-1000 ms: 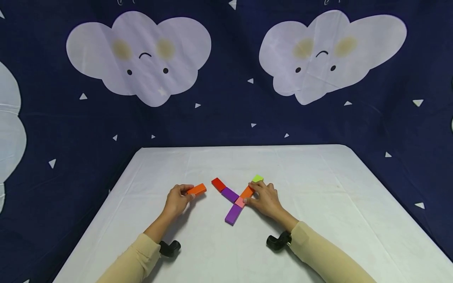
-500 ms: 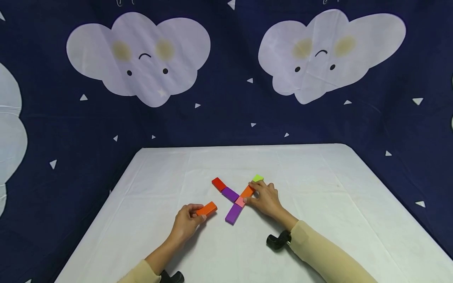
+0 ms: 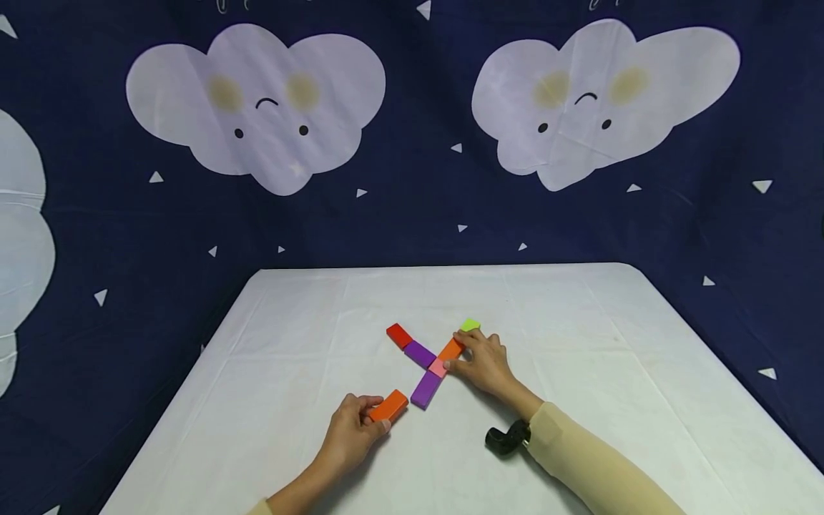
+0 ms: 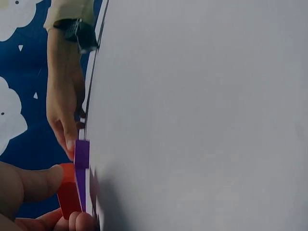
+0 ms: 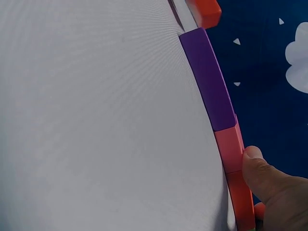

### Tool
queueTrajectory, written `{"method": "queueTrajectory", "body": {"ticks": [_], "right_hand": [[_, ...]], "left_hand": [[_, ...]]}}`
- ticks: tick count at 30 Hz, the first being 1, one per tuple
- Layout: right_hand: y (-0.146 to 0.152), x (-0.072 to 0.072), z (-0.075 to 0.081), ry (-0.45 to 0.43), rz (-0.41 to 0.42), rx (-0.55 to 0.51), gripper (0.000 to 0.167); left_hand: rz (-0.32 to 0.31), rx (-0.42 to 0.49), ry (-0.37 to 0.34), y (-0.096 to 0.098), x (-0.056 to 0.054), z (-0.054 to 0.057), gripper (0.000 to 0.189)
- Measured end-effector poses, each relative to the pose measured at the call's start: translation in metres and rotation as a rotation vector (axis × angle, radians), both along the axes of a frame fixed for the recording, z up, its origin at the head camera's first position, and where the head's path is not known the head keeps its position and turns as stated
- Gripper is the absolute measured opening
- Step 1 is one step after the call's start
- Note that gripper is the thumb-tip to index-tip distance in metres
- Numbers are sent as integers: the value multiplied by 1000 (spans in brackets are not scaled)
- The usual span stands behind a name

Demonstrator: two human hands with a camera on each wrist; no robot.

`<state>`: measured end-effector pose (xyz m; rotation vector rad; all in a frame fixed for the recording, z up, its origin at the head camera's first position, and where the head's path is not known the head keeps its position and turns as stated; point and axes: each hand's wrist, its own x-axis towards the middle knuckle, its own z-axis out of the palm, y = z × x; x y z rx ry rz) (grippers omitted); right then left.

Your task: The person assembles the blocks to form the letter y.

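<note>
In the head view my left hand [image 3: 350, 433] pinches an orange block [image 3: 389, 406] between thumb and fingers, left of the near purple block [image 3: 425, 390]. The left wrist view also has this orange block [image 4: 70, 191] between thumb and fingertips. My right hand [image 3: 483, 363] holds a second orange block [image 3: 449, 350] in the row, its thumb against the pink block [image 3: 438, 367]. The right wrist view puts the thumb [image 5: 262, 168] near the joint between pink block and orange block [image 5: 239, 197]. A lime green block [image 3: 471, 325] lies at the far end, partly hidden by fingers.
Another purple block [image 3: 420, 353] branches from the row towards the far left, with a red block [image 3: 399, 335] at its end. All lie on a white-covered table [image 3: 309, 315]. A dark blue cloth [image 3: 425, 214] with clouds hangs behind.
My left hand has come nearer and to the right with its orange block, from left of the red block to beside the near purple block. The right hand has stayed in place.
</note>
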<state>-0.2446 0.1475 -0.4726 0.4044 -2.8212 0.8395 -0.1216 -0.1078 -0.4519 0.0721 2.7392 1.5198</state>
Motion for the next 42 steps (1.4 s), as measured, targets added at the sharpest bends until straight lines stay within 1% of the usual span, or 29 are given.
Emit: {"method": "queueTrajectory", "body": {"ticks": [3,9,14,19,23,27,32,38,42], "right_hand": [[0,-1,-1,-1,-1,-4,64],[0,-1,-3,6,-1,3,64],[0,-1,-1,10,-2,5,64],[0,-1,-3,11,4,8,64],[0,-1,-4,5,3,7,64],[0,-1,-3,9,0,2,64],[0,-2,-3,6,-1,11,64],[0,-1,-3,2,-2,12,64],[1,-1,-3,-2,-1,8,65]], "left_hand": [[-18,-32,2,3,2,-1,39],[-24,-92,2,7,4,-5,46],[-48,-141,32,9,5,-7,51],[-72,-153,76,9,6,-10,57],[-86,-165,118,6,7,-8,62],[-110,-168,133,0,3,-5,60],[-183,-151,93,-11,-5,-4,58],[-303,-106,17,-22,-11,-3,66],[-372,-90,12,-26,-14,-3,67]]}}
